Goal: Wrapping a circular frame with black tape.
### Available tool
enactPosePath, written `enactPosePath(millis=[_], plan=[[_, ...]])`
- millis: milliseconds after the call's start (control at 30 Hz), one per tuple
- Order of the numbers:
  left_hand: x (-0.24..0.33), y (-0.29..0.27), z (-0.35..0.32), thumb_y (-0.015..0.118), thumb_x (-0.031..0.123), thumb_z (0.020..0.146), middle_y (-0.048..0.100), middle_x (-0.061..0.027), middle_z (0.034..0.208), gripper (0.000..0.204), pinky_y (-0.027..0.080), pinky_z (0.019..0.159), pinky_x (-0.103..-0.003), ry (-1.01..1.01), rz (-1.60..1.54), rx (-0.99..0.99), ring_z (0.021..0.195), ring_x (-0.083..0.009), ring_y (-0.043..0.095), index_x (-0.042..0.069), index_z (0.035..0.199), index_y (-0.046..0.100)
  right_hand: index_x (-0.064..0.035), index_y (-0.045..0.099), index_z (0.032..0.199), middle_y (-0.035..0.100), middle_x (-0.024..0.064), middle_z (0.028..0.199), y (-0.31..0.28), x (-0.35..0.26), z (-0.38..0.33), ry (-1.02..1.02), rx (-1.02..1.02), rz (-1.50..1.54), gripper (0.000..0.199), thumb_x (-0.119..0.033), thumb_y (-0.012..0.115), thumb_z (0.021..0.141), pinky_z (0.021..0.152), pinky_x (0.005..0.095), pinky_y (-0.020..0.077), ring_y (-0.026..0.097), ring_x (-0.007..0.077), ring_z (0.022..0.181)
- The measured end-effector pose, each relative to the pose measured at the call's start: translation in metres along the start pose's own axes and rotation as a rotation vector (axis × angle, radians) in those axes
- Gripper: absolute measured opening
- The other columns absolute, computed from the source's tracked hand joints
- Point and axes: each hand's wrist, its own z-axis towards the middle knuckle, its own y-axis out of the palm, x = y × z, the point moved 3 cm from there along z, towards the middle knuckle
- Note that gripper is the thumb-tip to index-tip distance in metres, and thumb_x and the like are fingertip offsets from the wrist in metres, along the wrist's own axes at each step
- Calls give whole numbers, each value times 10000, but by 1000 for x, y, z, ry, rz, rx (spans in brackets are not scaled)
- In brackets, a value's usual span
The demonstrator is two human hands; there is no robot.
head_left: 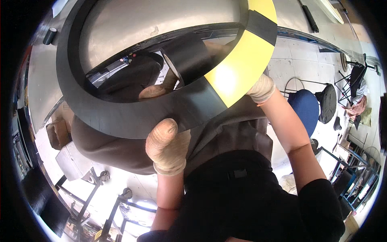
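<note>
A large black ring (117, 117) with yellow bands (238, 60) on its right side is tilted in front of me, its far part over the metal table. My left hand (166, 141), in a beige knit glove, grips the near rim, thumb on top and fingertips showing through the opening. A wide roll of black tape (189, 56) sits inside the ring's opening, against its right inner edge. My gloved right hand (261, 88) reaches beneath the yellow part, and its fingers appear at the far end of the roll, closed around it. The ring hides most of that hand.
The metal table (161, 14) spans the far side, with a small black roll (50, 35) at its left. A blue stool seat (303, 111) and a black one (326, 104) stand at right. A cardboard box (57, 134) and metal frames (86, 197) are at left.
</note>
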Motion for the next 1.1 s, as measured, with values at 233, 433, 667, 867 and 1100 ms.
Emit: enactPosePath(millis=[233, 433, 667, 867, 1100], plan=[[-17, 6, -5, 840, 291, 797, 554, -145, 1352, 696, 421, 1122, -436, 51, -174, 26, 1244, -288, 563, 65, 1360, 499, 128, 470, 1375, 669, 349, 1084, 56, -122, -73, -37, -280, 147, 543, -305, 526, 1051, 419, 230, 551, 721, 265, 549], [-24, 10, 1, 752, 346, 852, 577, -147, 1398, 768, 403, 1149, -486, 145, -11, -85, 1309, -309, 544, 50, 1494, 450, 67, 505, 1296, 682, 296, 1097, 97, -145, 0, 447, -177, 290, 434, -284, 557, 1046, 586, 211, 617, 728, 216, 736], [-3, 2, 8, 843, 238, 786, 436, -249, 1536, 581, 211, 1246, -532, 185, -37, -91, 1460, -389, 371, 62, 1282, 597, 68, 401, 1469, 624, 184, 1263, 100, -138, -83, 361, 506, 225, 626, -178, 690, 971, 968, 341, 515, 655, 228, 1097], [0, -4, 25, 846, 316, 770, 363, -262, 1596, 611, 165, 1248, -565, 258, 8, -222, 1490, -438, 312, 115, 1295, 606, -51, 636, 1248, 692, 10, 738, 102, -34, -73, 553, 87, -117, 502, -382, 785, 901, 508, 213, 515, 644, 85, 593], [7, -12, 7, 824, 405, 773, 366, -235, 1594, 713, 267, 1211, -515, 156, 113, -16, 1454, -380, 368, 114, 1367, 557, -13, 576, 1373, 615, 142, 1347, 44, 2, 8, -616, 30, -811, 508, -207, 749, 936, 1033, 368, 503, 610, 239, 1219]])
